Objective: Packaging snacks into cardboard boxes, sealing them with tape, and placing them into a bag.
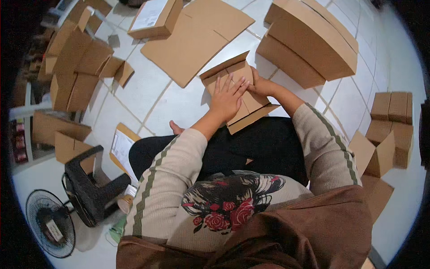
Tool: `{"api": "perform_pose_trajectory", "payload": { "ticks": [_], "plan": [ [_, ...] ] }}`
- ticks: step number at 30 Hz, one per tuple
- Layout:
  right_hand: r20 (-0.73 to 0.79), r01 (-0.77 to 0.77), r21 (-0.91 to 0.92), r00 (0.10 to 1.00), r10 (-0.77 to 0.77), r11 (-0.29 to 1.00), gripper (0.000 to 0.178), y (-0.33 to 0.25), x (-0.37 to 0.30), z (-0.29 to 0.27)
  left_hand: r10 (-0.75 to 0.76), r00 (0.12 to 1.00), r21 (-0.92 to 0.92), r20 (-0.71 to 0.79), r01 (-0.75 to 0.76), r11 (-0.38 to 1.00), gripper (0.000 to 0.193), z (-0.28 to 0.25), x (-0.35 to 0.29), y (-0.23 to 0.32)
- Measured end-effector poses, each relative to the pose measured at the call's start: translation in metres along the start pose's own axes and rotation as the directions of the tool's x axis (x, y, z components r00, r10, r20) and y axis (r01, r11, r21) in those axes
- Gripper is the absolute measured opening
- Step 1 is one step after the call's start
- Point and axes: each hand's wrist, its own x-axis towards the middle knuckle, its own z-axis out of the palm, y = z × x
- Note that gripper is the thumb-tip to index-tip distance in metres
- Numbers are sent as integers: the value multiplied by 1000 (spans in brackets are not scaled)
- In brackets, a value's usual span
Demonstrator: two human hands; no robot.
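Observation:
A small brown cardboard box sits in front of my lap, with its two end flaps standing up at the far and near sides. My left hand lies flat across its top panels with the fingers spread, pressing near the seam. At the far right side of the box, my right hand grips the edge, its fingers partly hidden behind the cardboard. A flat cardboard sheet rests on the floor just beyond the box.
Large cardboard boxes stand at the far right. More open cartons crowd the left, and smaller boxes are stacked at right. A labelled box lies on the sheet's far end. Near my left are a tape dispenser and a fan.

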Motion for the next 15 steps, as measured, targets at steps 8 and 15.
{"api": "perform_pose_trajectory", "payload": {
  "ticks": [8,15],
  "plan": [
    [264,411,-28,882,-389,911,75,-64,-81,-56,-18,997,64,74,14,998,46,3,-1,-4],
    [-10,377,-703,842,-539,603,15,-59,-92,1,20,999,143,-27,-16,990,47,14,2,-15]
  ]
}}
